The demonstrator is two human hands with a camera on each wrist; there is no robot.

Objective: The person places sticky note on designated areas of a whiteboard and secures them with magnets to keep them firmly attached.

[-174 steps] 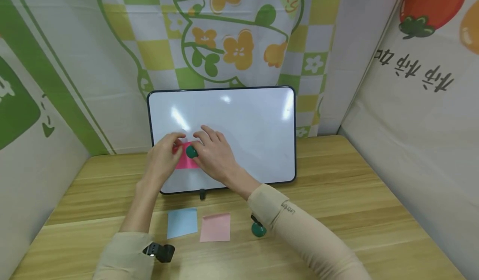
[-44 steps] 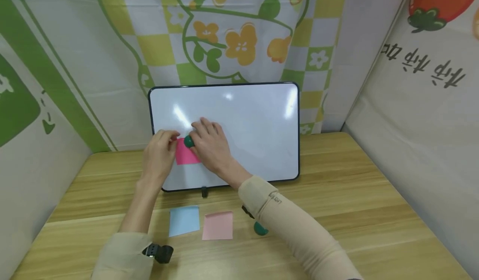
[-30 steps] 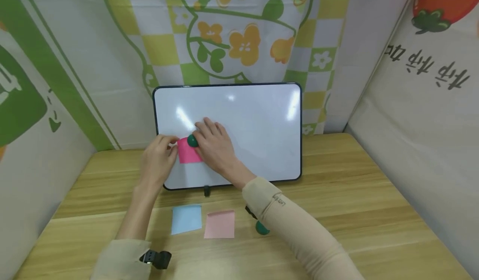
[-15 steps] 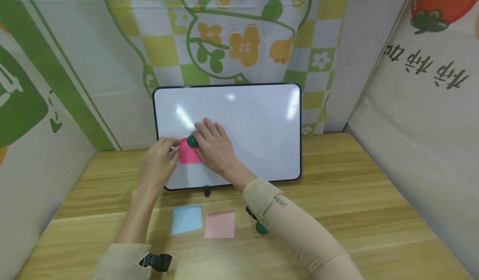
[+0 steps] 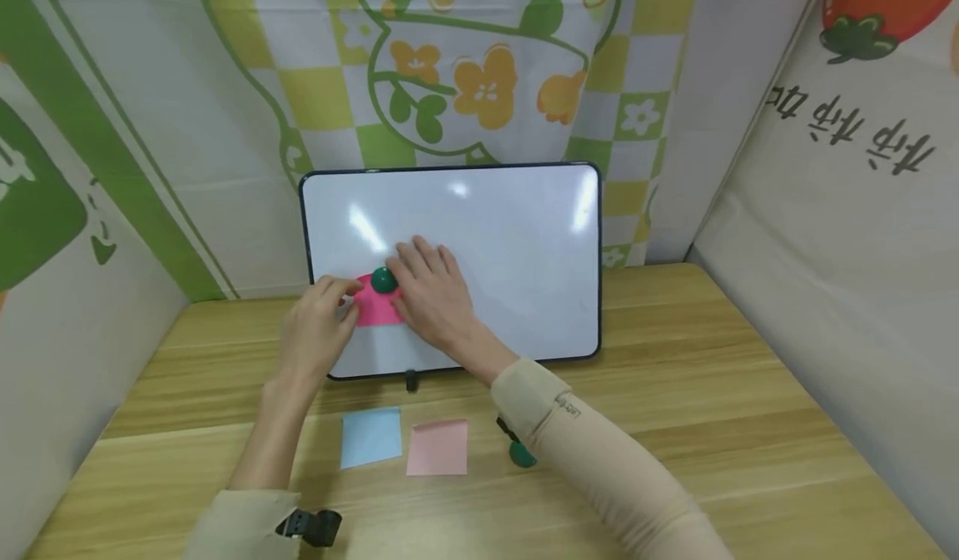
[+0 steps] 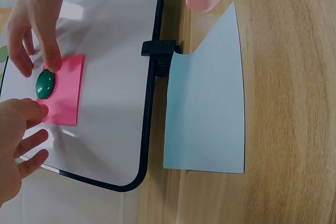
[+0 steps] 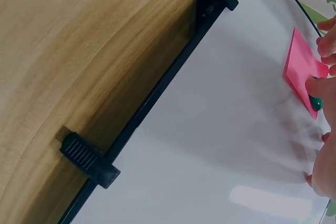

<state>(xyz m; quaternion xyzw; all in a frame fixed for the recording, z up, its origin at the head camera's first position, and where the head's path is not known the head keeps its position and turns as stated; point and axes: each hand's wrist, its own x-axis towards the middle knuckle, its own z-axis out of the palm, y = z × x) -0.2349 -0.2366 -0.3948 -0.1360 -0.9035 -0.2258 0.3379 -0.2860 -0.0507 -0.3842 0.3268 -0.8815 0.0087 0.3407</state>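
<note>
A bright pink sticky note (image 5: 375,309) lies flat on the lower left of the whiteboard (image 5: 509,244), with a green round magnet (image 5: 384,280) on its top edge. My right hand (image 5: 410,267) rests on the board with straight fingers, one fingertip against the magnet (image 6: 45,84). My left hand (image 5: 335,295) is at the note's left edge, its thumb pressing the pink note (image 6: 62,98) and its other fingers loosely spread. In the right wrist view the note (image 7: 302,66) and a sliver of the magnet (image 7: 315,103) show beside my fingertip.
On the wooden table (image 5: 712,393) in front of the board lie a blue note (image 5: 370,437), a pale pink note (image 5: 438,447) and a second green magnet (image 5: 522,455), half under my right forearm. A black clip foot (image 6: 160,51) props the board. Printed cloth walls close three sides.
My right hand has slid slightly right, so the green magnet is now more exposed. The pink note and my left hand stay about where they were.
</note>
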